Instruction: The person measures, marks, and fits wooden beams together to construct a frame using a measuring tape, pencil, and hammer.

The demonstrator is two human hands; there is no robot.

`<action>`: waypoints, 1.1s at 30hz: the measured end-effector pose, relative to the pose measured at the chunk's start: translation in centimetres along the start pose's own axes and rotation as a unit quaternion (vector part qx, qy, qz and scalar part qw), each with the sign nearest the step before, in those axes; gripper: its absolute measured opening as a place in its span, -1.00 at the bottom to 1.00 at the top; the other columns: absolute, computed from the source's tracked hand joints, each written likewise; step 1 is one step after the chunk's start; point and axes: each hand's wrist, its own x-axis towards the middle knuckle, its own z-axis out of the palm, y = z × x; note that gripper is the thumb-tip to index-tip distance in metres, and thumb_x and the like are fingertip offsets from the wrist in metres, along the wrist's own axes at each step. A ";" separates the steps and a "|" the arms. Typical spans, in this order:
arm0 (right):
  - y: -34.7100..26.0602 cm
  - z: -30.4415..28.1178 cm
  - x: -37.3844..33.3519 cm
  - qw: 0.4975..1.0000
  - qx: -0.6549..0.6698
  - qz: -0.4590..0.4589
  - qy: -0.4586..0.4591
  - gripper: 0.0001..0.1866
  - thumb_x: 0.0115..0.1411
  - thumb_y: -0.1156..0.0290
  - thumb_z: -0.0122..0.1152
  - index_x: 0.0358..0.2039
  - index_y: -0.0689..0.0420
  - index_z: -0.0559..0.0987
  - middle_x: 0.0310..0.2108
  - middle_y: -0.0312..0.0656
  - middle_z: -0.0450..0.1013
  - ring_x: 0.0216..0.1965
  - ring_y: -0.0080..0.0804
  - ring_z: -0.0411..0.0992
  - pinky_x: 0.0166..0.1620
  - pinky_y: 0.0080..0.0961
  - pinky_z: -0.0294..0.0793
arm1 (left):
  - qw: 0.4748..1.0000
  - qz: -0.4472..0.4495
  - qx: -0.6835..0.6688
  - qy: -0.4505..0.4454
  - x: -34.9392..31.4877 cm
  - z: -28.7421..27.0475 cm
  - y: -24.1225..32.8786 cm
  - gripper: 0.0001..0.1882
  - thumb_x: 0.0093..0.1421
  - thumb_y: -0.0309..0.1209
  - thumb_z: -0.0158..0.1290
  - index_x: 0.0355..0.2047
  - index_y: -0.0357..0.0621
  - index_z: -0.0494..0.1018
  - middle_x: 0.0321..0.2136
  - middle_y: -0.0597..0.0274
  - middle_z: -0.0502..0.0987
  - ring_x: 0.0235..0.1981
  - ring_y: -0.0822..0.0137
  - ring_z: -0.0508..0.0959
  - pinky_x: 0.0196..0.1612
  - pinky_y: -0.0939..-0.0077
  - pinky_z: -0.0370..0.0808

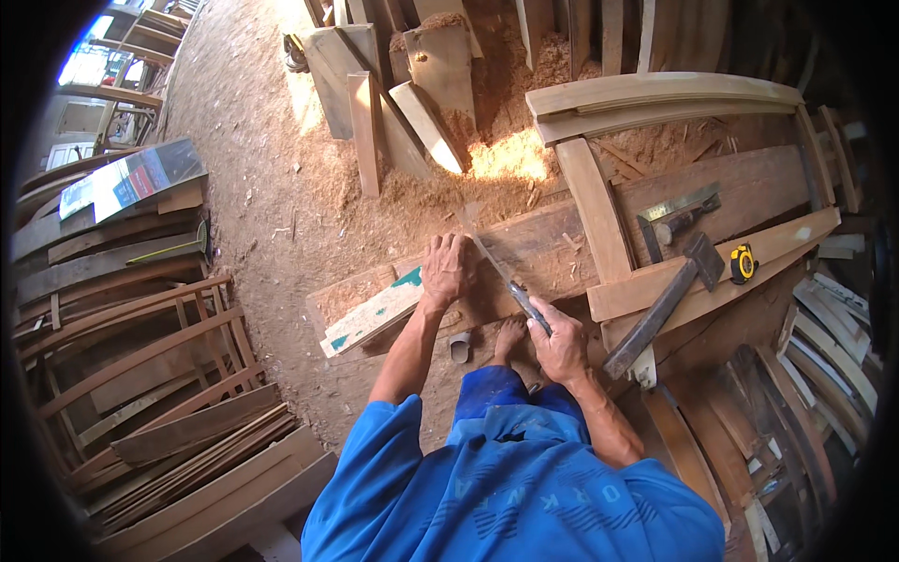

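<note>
My right hand (562, 347) is closed round the dark straight handle of a handsaw (501, 265). The thin blade points up and to the left, its far end blurred. Just left of the blade, my left hand (446, 270) presses down with curled fingers on a pale wooden board (375, 318) that has green paint patches. That board lies across a long, wide brown plank (538, 245) near the ground, and my hand hides its far end. Between my arms, a bare foot (509, 337) rests by the plank.
A wooden frame (599, 211) lies at the right, with a hammer (660, 304), a yellow tape measure (744, 264) and a try square (646, 234) on or by it. Sawdust (510, 155) and upright offcuts (365, 131) are ahead. Stacked boards (140, 403) line the left. A short pipe (460, 347) stands nearby.
</note>
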 end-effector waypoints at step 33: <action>0.6 2.8 4.4 0.998 -0.002 0.029 -0.055 -0.64 0.29 0.55 0.13 0.09 0.35 0.54 -0.10 0.23 0.58 -0.06 0.10 0.61 -0.02 -0.20 0.58 | 0.991 -0.131 -0.016 0.005 -0.1 1.1 1.3 -0.79 0.19 -0.46 0.00 -0.16 -0.11 0.50 -0.22 0.04 0.52 -0.09 -0.05 0.48 -0.02 0.10 0.43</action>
